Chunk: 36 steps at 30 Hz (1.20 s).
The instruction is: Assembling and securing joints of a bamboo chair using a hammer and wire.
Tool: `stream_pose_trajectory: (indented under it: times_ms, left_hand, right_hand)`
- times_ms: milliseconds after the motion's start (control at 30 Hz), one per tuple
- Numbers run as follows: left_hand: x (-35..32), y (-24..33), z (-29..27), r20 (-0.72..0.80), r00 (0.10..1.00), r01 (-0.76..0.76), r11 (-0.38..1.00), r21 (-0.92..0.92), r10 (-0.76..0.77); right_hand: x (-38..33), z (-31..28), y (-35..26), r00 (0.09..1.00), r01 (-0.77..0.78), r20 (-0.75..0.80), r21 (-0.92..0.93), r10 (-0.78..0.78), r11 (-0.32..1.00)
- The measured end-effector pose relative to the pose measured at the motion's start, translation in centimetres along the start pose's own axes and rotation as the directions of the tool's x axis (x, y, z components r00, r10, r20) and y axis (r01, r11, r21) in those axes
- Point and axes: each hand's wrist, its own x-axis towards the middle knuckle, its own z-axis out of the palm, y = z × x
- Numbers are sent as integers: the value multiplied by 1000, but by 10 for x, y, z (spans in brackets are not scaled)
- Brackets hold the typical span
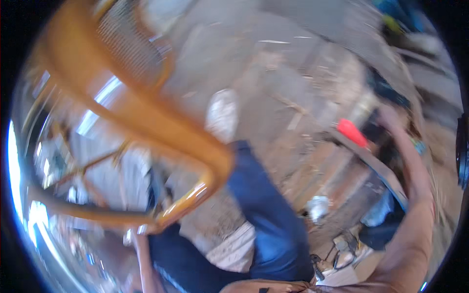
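Note:
The picture is heavily blurred by motion. An orange bentwood chair [146,117] with a woven cane panel [127,44] fills the left half, lifted and tilted. My left hand [138,238] comes up from the lower edge and meets the chair's lower curved rail, apparently gripping it. My right arm stretches up the right side; my right hand [388,117] is smeared, reaching among dark objects beside a red object [352,132]. Whether it holds anything does not show. My leg in blue jeans [264,205] and a white shoe [222,115] are in the middle.
The floor [273,63] is grey, littered with wood scraps and shavings. A long dark plank [376,166] runs diagonally at the right. A small white object [318,206] and some tools [342,251] lie near the lower right. Bright windows [19,195] glare at the left rim.

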Motion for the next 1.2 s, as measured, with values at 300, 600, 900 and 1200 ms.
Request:
stream_pose_trajectory:
  times_ms: [300, 600, 900, 1200]
  left_hand:
    - [-19, 150, 30, -15, 877, -468, 862, 197, 480]
    - [-49, 170, 42, -214, 942, -310, 911, -271, 257]
    - [-63, 154, 52, -220, 890, -446, 859, -251, 399]
    - [-153, 192, 30, -81, 912, -395, 805, -443, 403]
  right_hand:
    - [-49, -161, 14, 864, 284, -500, 388, -58, 877]
    - [-309, -189, -184, 870, 479, -483, 876, 104, 59]
    - [-377, -88, -376, 953, 300, -255, 871, 164, -389]
    - [-402, -51, -393, 840, 493, -475, 870, -264, 4]
